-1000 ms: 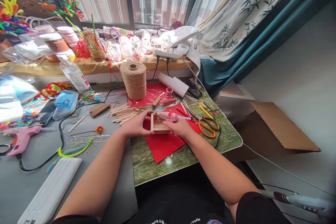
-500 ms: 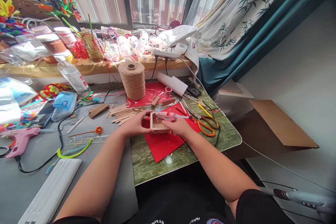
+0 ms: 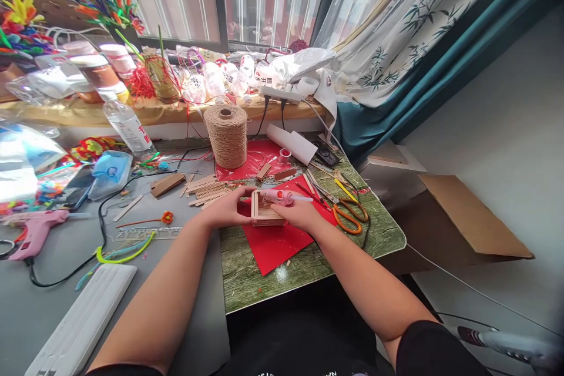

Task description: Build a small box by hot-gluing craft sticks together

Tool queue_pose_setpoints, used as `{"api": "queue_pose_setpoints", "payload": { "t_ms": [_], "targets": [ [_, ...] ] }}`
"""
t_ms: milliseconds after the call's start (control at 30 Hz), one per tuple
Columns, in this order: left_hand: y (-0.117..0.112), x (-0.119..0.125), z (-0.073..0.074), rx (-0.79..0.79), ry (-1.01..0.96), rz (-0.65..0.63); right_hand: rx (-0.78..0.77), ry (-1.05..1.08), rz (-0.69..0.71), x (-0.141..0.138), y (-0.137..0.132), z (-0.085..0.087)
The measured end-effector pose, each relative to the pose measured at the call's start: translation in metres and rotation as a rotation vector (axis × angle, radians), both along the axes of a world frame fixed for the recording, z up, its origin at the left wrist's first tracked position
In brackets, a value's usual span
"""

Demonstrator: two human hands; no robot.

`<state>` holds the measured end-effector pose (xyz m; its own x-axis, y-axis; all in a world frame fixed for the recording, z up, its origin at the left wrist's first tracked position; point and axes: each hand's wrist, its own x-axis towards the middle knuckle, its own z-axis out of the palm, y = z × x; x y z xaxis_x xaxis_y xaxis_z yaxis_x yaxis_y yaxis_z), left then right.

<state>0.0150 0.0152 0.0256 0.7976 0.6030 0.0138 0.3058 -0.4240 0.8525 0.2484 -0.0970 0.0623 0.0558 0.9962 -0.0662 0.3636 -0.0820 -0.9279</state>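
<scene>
My left hand (image 3: 228,208) is closed around the left side of a small open box of wooden craft sticks (image 3: 268,221), thumb and fingers gripping its wall. My right hand (image 3: 299,212) is closed on a pink hot glue gun (image 3: 282,197) at the box's right side. A translucent glue stick juts out of the gun's back to the right, and the front of the gun lies over the box opening. The gun's handle is hidden by my right hand. Below the box a red sheet (image 3: 268,252) lies on the green wood-patterned board (image 3: 240,291).
Loose craft sticks (image 3: 207,191) and a twine spool (image 3: 227,136) lie beyond my hands. Orange-handled scissors (image 3: 348,217) are to the right. A second pink glue gun (image 3: 37,234) with its cord lies far left. A white bar-shaped object (image 3: 83,320) is at lower left.
The camera view has shifted slightly, so the background sits a little to the right. Both hands keep their grips; the glue gun has moved slightly left over the box.
</scene>
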Motion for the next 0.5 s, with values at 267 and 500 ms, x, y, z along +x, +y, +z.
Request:
{"api": "queue_pose_setpoints", "payload": {
  "t_ms": [267,500],
  "targets": [
    [0.003,0.001,-0.005,-0.007,-0.017,-0.019,0.032,-0.024,-0.005,0.001,0.0,-0.009],
    [0.004,0.0,-0.01,-0.06,-0.055,-0.016,-0.099,0.432,-0.079,0.028,-0.011,-0.043]
  ]
}}
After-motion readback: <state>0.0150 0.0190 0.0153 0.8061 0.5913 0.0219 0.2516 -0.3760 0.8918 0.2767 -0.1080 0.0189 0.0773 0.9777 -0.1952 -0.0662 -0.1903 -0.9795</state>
